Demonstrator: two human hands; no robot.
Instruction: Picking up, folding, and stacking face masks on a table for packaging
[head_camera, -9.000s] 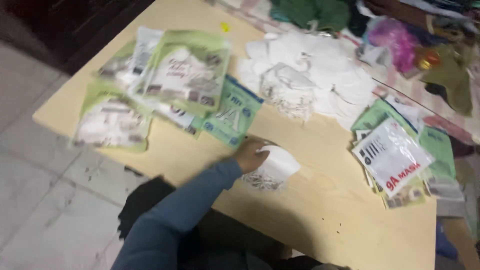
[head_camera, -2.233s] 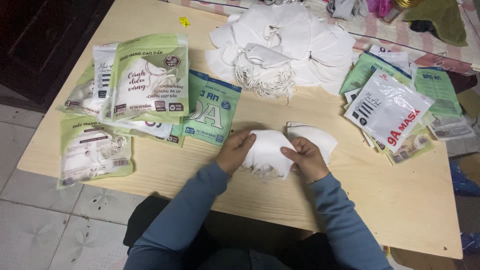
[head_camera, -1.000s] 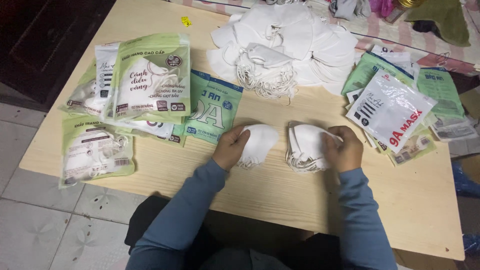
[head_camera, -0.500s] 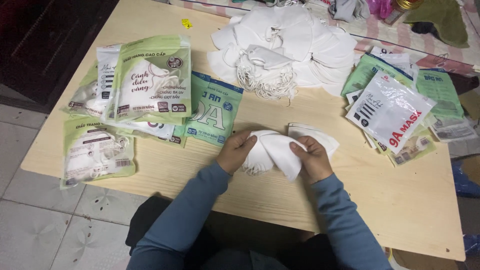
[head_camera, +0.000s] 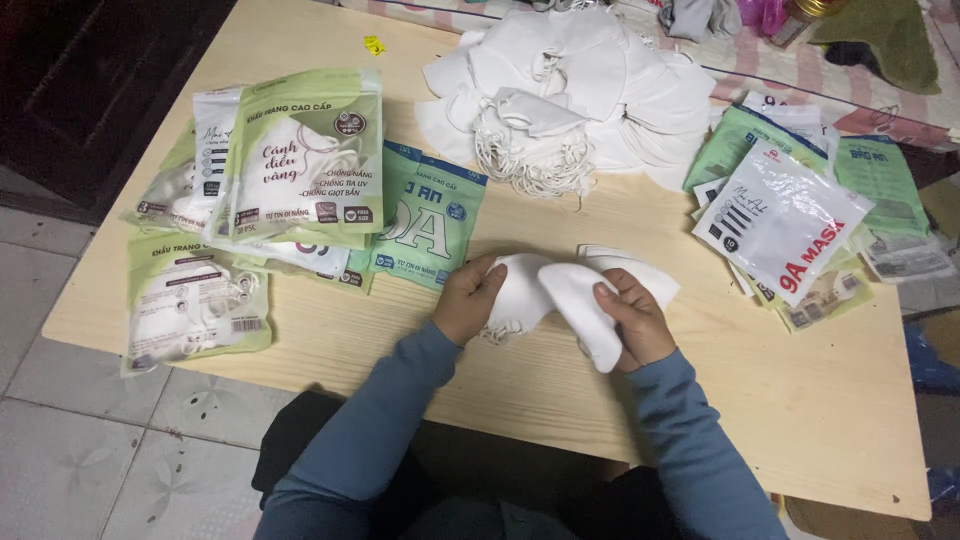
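both hands (head_camera: 550, 305) closed (fingers curled), close together

Nine seconds ago only the left hand (head_camera: 468, 298) was at work, pressing one white mask well to the right on the wooden table (head_camera: 800, 400). Now both hands meet near the table's middle. A second ago they were apart, each on its own mask; now the right hand (head_camera: 632, 318) lifts a folded white mask (head_camera: 585, 305) over the small stack (head_camera: 522, 292) under the left hand, seemingly overlapping it. The camera view has also shifted.
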